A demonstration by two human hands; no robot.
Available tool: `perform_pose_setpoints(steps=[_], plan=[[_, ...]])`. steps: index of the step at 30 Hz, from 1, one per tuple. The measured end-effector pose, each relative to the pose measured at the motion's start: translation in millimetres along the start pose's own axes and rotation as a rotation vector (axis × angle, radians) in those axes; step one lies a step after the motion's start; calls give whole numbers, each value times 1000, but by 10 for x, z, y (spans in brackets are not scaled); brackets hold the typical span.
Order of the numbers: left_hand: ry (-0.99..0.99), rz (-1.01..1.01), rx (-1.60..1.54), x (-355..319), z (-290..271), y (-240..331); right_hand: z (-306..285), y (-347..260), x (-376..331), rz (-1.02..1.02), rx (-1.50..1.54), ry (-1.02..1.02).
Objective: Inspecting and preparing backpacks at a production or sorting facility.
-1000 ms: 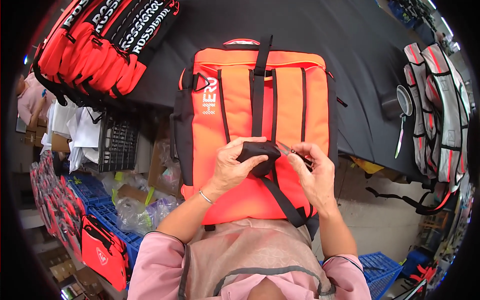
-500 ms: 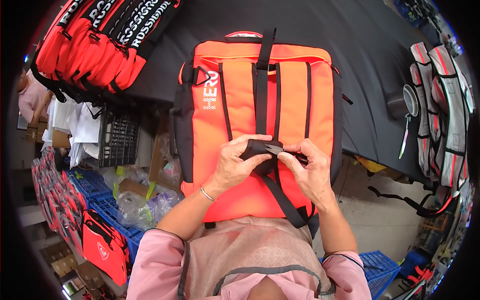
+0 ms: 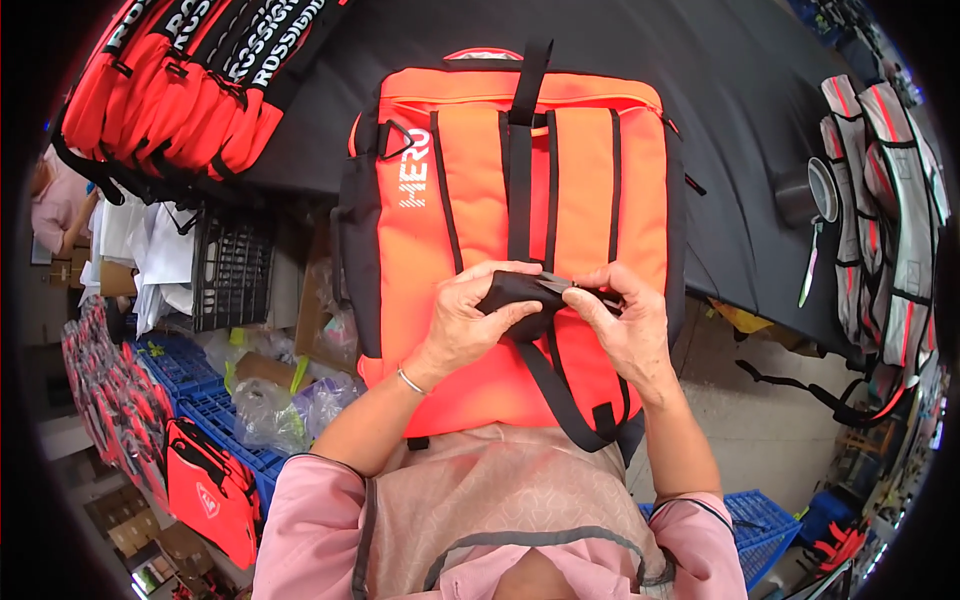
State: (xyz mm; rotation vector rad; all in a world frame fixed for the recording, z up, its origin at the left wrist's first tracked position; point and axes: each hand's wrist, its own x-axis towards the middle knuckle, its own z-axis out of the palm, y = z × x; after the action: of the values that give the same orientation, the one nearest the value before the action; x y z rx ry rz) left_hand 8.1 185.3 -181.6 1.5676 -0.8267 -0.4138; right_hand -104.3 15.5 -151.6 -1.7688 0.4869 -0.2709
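From where I stand, the right hand [image 3: 632, 325] pinches a small pair of snips [image 3: 552, 283] between thumb and fingers, the blades against the black cloth [image 3: 512, 292] that the left hand [image 3: 462, 318] grips just left of the frame's centre. Beneath both hands the orange bag [image 3: 468, 385] fills the middle of the frame, a black strap [image 3: 520, 190] running up it; folded red bags [image 3: 165, 120] crowd the upper left, and a cup [image 3: 798, 196] lies tipped at the right.
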Motion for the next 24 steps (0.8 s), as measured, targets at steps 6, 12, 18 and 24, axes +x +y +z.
perform_pose_setpoints(steps=[6, 12, 18, 24], plan=[[-77, 45, 25, -516, -171, -52, -139, 71, -102, 136, 292, 91], [-86, -71, 268, -1142, -286, 189, -98, -3, -290, 129, 266, 205], [-37, -899, -246, -1497, -299, 483, 59, -224, -610, -136, 72, 130], [23, -677, -539, -1304, -154, 351, 347, -332, -832, -306, -484, -377]])
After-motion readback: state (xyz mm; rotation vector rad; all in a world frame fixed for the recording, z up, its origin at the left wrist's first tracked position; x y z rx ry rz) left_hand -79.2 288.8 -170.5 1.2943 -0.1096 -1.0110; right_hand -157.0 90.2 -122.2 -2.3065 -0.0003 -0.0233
